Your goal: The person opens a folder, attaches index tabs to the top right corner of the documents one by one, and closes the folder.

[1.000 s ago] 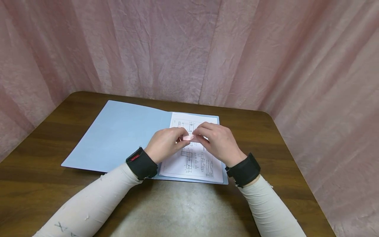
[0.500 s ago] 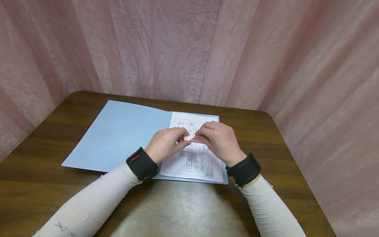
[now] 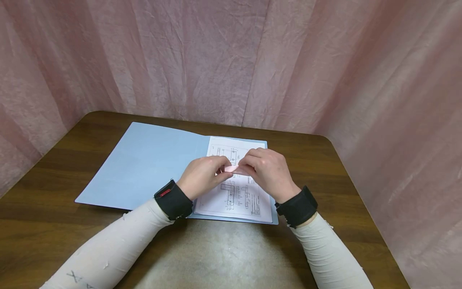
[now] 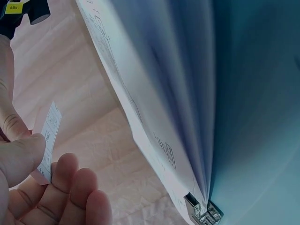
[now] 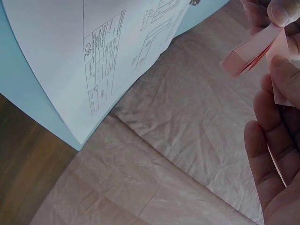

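Over the drawing sheets, my left hand point(image 3: 203, 174) holds a small pink pad of sticky notes point(image 3: 230, 169) between thumb and fingers. In the left wrist view the pad's printed white face point(image 4: 51, 124) shows beside the thumb. My right hand point(image 3: 268, 172) pinches one pink sheet point(image 5: 278, 52), which stands away from the thick stack of the pad point(image 5: 236, 58) in the right wrist view. The two hands are close together, with fingertips nearly meeting. Below them lie white sheets with technical drawings point(image 3: 234, 206), inside the right half of an opened light blue folder point(image 3: 144, 164).
A metal clip point(image 4: 202, 213) holds the sheets at the folder's fold. The folder lies on a dark wooden table point(image 3: 306, 160) with a worn pale patch point(image 3: 216, 257) at the front. A pink curtain point(image 3: 216, 60) hangs behind and at both sides.
My right hand has shifted slightly to the right, and more of the pink paper shows between the hands. The left hand has barely moved; the folder and sheets lie as before.
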`<action>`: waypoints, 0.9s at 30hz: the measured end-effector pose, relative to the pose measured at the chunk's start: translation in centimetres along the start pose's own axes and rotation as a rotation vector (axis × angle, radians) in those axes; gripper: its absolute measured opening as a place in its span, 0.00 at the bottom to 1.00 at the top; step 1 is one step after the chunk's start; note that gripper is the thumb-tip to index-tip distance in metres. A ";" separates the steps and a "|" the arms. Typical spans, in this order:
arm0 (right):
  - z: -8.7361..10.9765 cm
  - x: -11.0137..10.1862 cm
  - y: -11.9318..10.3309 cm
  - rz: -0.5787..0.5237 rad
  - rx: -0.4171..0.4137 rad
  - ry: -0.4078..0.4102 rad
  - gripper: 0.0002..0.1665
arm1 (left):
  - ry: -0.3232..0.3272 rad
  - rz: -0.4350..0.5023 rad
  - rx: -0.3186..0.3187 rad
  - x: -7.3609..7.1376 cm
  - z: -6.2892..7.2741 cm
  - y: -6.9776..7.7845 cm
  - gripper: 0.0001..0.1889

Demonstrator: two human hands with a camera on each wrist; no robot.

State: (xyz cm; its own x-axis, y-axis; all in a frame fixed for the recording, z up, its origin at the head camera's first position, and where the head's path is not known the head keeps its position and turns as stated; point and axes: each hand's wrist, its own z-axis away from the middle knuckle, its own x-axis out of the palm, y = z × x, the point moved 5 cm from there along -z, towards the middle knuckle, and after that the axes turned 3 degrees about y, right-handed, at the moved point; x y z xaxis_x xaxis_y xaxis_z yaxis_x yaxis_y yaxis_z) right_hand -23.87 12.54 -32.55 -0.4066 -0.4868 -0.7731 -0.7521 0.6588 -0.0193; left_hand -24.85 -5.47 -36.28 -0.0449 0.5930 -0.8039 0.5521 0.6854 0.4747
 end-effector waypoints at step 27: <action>-0.1 -0.3 0.4 -0.038 0.011 0.053 0.12 | 0.026 -0.009 -0.023 -0.6 -0.2 -0.6 0.07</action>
State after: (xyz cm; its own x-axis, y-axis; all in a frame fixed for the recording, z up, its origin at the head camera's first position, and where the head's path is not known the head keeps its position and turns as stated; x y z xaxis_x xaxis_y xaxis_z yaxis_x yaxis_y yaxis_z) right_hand -24.08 12.90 -32.23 -0.4054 -0.5413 -0.7367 -0.7616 0.6457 -0.0553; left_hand -25.29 -6.22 -36.00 -0.0718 0.5970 -0.7990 0.5325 0.7003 0.4754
